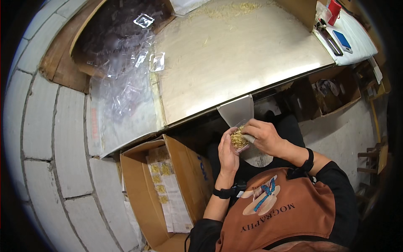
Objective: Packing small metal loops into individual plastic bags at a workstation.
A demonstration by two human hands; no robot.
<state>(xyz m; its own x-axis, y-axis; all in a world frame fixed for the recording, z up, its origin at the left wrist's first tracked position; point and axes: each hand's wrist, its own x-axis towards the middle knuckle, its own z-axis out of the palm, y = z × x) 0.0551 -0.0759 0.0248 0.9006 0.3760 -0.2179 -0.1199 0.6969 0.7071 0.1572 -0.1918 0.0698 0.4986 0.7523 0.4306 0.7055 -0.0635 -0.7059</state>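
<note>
Above my lap, just in front of the table edge, my left hand [228, 153] is closed around a small clear plastic box [244, 148]. The box is filled with a tangle of thin gold-coloured metal pieces [238, 138]; they are too small for me to name their kind. From the right, my right hand [265, 135] reaches over the box with its fingers bent together at the gold pieces. Whatever lies between those fingertips is hidden. A pale flap [237, 111] hangs off the table edge just beyond both hands.
Gold pieces [228, 10] lie scattered at the far side of the metal-topped table [235, 54]. Clear plastic boxes [126, 71] pile up on the left. Below stands a cardboard carton [184, 168] with filled packs [160, 189]. A blue-topped scale [342, 40] and red object [333, 11] sit far right.
</note>
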